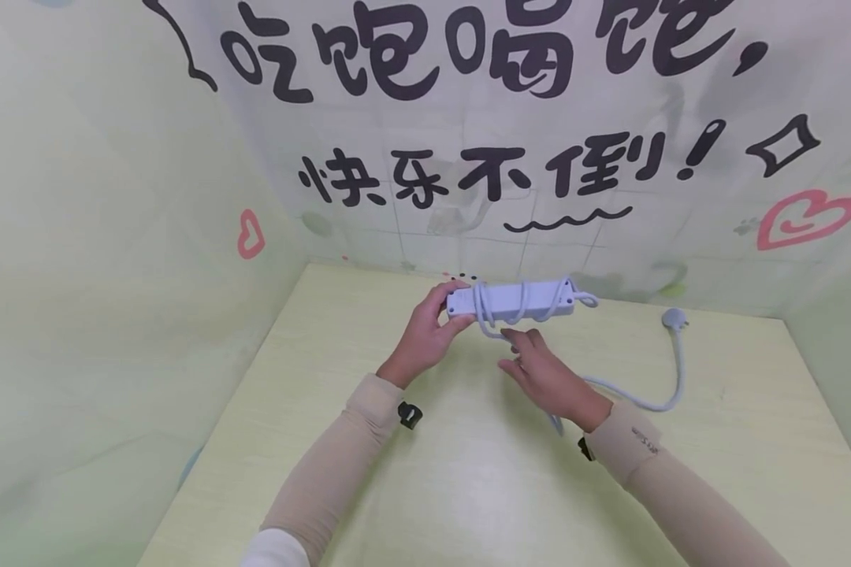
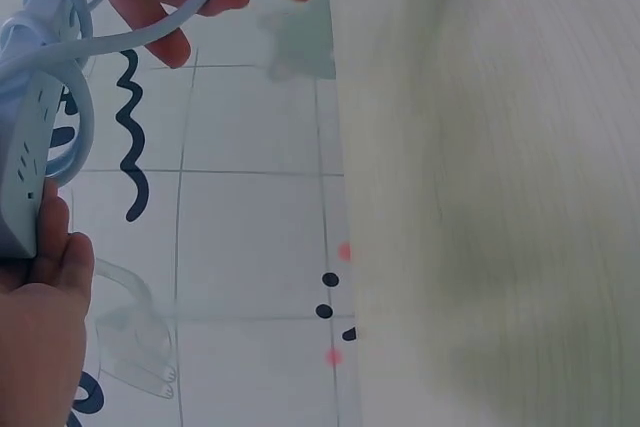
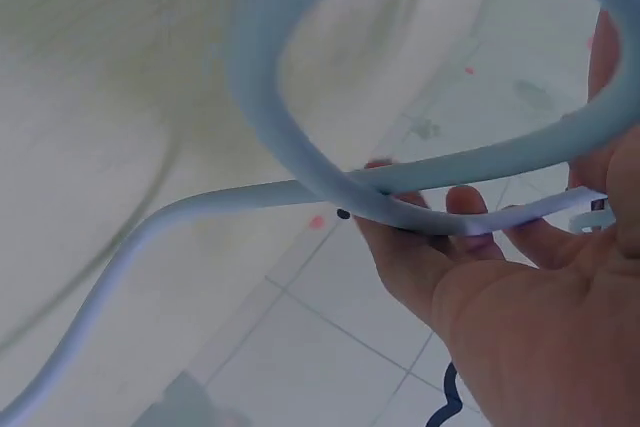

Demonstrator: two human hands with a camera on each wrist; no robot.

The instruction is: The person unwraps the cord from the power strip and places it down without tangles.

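A white power strip point(image 1: 528, 299) is held up over the table, with several turns of its own pale cord point(image 1: 518, 303) wound around it. My left hand point(image 1: 425, 335) grips the strip's left end, thumb below and fingers at the upper side. In the left wrist view, socket holes show on the strip point(image 2: 25, 162). My right hand point(image 1: 546, 374) is just below the strip, with thumb and fingers apart. The cord point(image 2: 150, 32) runs from the strip across the loosely bent right fingers point(image 2: 170, 47). A large cord loop point(image 3: 265, 77) hangs before the right palm in the right wrist view.
The free cord trails over the light table point(image 1: 425, 488) to a round plug point(image 1: 675, 319) at the right rear. Behind the table stands a printed wall covering point(image 1: 369, 216) with dark characters. A similar pale sheet point(image 1: 113, 315) hangs at the left.
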